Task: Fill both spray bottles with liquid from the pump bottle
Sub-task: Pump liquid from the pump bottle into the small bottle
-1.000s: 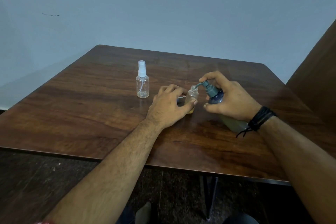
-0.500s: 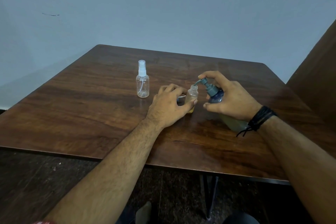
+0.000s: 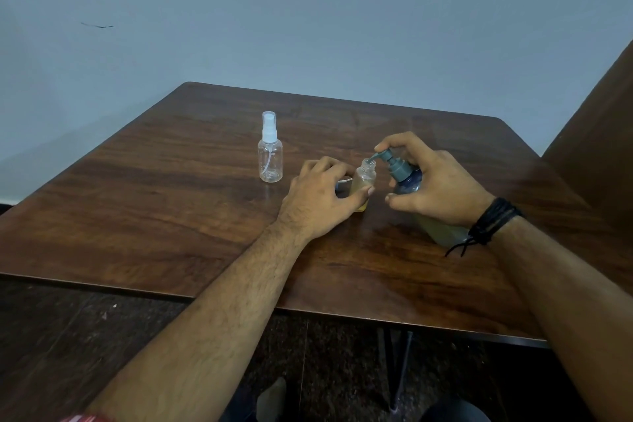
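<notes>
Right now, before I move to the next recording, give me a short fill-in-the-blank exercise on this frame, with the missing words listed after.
1. The left hand holds the open spray bottle, which has yellowish liquid in it and no ____ on.
2. The pump bottle in the right hand is tilted so that its nozzle points into the open bottle's ____.
3. The capped spray bottle stands upright on the wooden table and looks ____ of liquid.

Missing words: cap; neck; empty

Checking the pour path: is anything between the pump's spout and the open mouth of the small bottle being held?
Nothing visible. The pump bottle spout sits right over the uncapped spray bottle, which the left hand holds; the right hand works the pump.
</notes>
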